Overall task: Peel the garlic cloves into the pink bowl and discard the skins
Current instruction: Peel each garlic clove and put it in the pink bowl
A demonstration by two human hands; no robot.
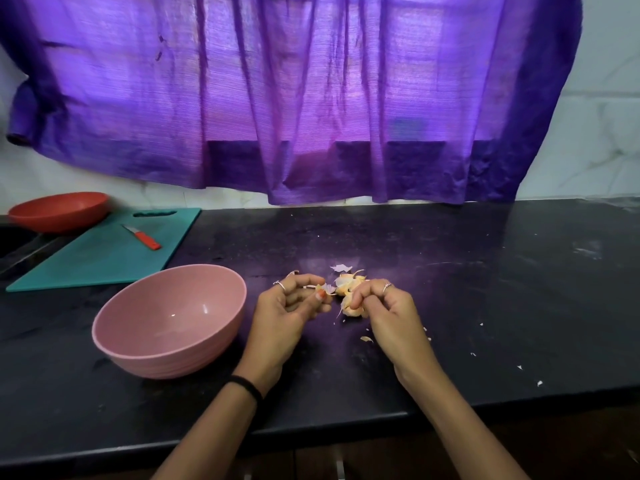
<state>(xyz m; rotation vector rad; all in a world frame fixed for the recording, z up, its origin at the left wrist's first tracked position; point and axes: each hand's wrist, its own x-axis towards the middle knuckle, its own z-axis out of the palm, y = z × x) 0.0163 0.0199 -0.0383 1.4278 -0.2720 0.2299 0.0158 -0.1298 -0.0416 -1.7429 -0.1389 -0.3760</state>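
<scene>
Pink bowl (169, 322) waits empty at left as two hands work garlic over a black counter (485, 289).

Right hand (388, 313), fingers curled, pinches a clove (349, 306); left hand (294, 303) pinches a scrap of skin (327, 289) beside it, with loose skins (346, 277) just beyond. Peeling likely goes best with a firm hold on the clove and the skin pulled away toward that pile. Open counter lies right and far; the near edge sits under the wrists, and a board (104, 251) with knife (143, 237) lies far left, well apart.
</scene>
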